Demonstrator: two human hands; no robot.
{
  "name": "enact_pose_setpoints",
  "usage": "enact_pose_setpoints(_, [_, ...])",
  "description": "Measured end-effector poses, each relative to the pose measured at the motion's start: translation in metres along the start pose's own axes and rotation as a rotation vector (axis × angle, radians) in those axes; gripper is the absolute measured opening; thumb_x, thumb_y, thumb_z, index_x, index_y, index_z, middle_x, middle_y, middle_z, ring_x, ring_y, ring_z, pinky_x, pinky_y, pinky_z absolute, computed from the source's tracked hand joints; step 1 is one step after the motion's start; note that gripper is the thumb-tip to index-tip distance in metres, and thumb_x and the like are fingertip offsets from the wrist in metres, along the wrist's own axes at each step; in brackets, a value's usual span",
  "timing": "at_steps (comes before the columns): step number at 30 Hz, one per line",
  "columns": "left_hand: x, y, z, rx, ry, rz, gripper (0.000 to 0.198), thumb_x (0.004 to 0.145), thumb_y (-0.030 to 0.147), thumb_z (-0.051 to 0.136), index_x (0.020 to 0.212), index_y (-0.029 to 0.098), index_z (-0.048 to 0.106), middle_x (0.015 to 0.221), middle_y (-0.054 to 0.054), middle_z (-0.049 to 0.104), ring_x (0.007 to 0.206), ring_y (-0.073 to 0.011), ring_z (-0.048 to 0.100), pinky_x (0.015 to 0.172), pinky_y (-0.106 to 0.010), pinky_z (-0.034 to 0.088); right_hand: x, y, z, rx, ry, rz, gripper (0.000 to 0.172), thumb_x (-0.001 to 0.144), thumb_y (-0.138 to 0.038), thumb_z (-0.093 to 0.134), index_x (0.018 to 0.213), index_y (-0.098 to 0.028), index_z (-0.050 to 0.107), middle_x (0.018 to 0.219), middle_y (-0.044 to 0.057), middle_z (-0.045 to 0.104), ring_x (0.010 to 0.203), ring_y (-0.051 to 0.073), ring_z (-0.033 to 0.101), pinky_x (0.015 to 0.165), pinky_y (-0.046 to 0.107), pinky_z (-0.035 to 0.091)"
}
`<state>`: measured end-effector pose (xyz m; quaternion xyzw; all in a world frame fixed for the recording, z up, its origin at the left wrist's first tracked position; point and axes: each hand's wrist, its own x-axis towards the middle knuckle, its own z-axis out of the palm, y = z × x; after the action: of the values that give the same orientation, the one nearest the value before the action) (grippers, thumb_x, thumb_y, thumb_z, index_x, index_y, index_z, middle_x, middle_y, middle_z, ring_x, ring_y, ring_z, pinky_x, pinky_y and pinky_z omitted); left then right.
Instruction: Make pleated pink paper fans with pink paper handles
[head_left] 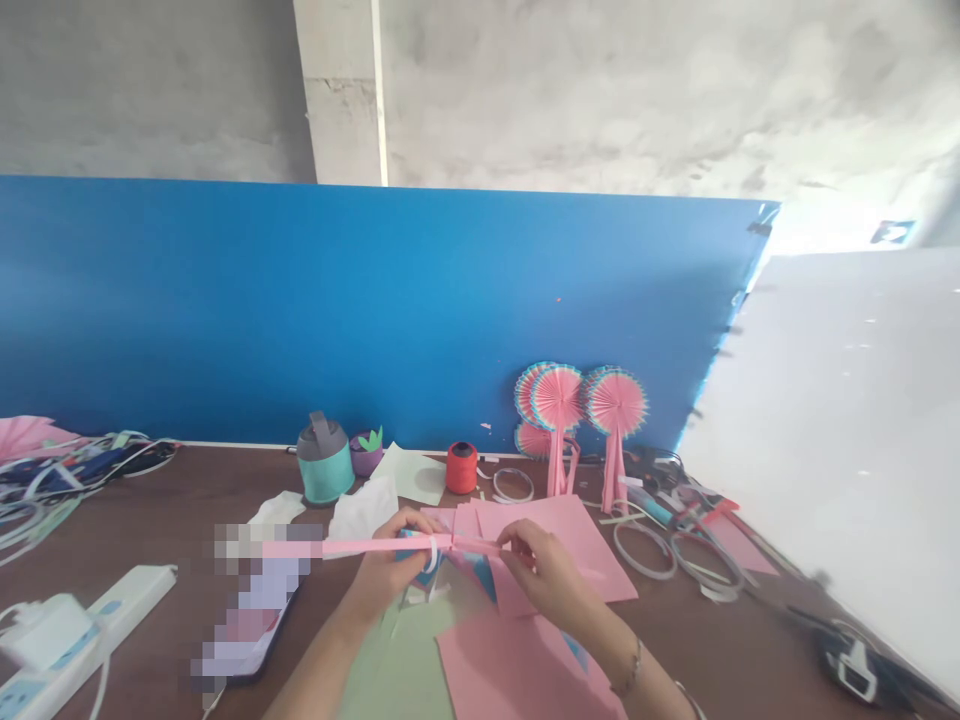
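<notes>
A long narrow pink paper strip stretches level above the desk, between and beyond my hands. My left hand is closed on its middle, with a white ring-like band by the fingers. My right hand pinches the strip's right end between thumb and fingers. Below lie pink paper sheets, another pink sheet nearer me and a pale green sheet. Small blue-patterned pieces show partly under my hands.
Pink pleated paper fans stand against the blue partition. A red thread spool, teal cup and white tissue sit at the back. Left are a phone and power strip; right, coiled cables.
</notes>
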<state>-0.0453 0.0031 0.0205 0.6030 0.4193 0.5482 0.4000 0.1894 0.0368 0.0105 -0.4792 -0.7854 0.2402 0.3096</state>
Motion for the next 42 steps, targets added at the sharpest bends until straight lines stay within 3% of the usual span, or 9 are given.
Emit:
enact_pose_setpoints(6, [0.0000, -0.0002, -0.0021, -0.021, -0.003, -0.036, 0.008, 0.070, 0.024, 0.065, 0.073, 0.021, 0.059, 0.089, -0.006, 0.066, 0.094, -0.0233, 0.060, 0.078, -0.032, 0.047, 0.0001, 0.0047, 0.0011, 0.132, -0.031, 0.046, 0.017, 0.081, -0.025, 0.049, 0.094, -0.020, 0.060, 0.073, 0.000, 0.056, 0.067, 0.016, 0.052, 0.063, 0.027, 0.044])
enact_pose_setpoints(15, [-0.0014, -0.0025, -0.0020, -0.091, -0.015, -0.084, 0.011, 0.070, 0.025, 0.067, 0.074, 0.021, 0.058, 0.089, -0.005, 0.065, 0.094, -0.0238, 0.060, 0.075, -0.031, 0.047, 0.0004, 0.0048, 0.0006, 0.145, -0.052, 0.057, 0.015, 0.079, -0.024, 0.049, 0.087, -0.020, 0.061, 0.076, 0.001, 0.057, 0.069, 0.016, 0.053, 0.065, 0.028, 0.044])
enact_pose_setpoints(26, [-0.0010, -0.0005, -0.0007, -0.098, -0.039, -0.051, 0.008, 0.070, 0.021, 0.067, 0.073, 0.020, 0.059, 0.089, -0.005, 0.064, 0.096, -0.0237, 0.059, 0.083, -0.034, 0.045, 0.0011, 0.0022, 0.0003, 0.155, -0.066, 0.069, 0.010, 0.076, -0.017, 0.046, 0.075, -0.020, 0.055, 0.076, 0.001, 0.058, 0.067, 0.015, 0.051, 0.064, 0.026, 0.041])
enact_pose_setpoints(38, [-0.0010, -0.0016, -0.0008, -0.115, -0.038, -0.067, 0.009, 0.070, 0.022, 0.067, 0.073, 0.020, 0.058, 0.090, -0.005, 0.064, 0.096, -0.0234, 0.058, 0.078, -0.031, 0.045, -0.0022, 0.0011, 0.0035, 0.133, -0.074, 0.050, 0.006, 0.081, -0.022, 0.048, 0.085, -0.021, 0.052, 0.079, 0.000, 0.055, 0.070, 0.015, 0.050, 0.066, 0.028, 0.041])
enact_pose_setpoints(42, [-0.0021, -0.0025, 0.0024, -0.098, -0.065, -0.060, 0.008, 0.071, 0.020, 0.065, 0.073, 0.020, 0.057, 0.088, -0.005, 0.063, 0.091, -0.0217, 0.057, 0.073, -0.030, 0.045, -0.0018, -0.0032, 0.0021, 0.132, -0.061, -0.003, 0.002, 0.076, -0.019, 0.055, 0.076, -0.020, 0.054, 0.085, 0.001, 0.054, 0.076, 0.016, 0.051, 0.071, 0.028, 0.042])
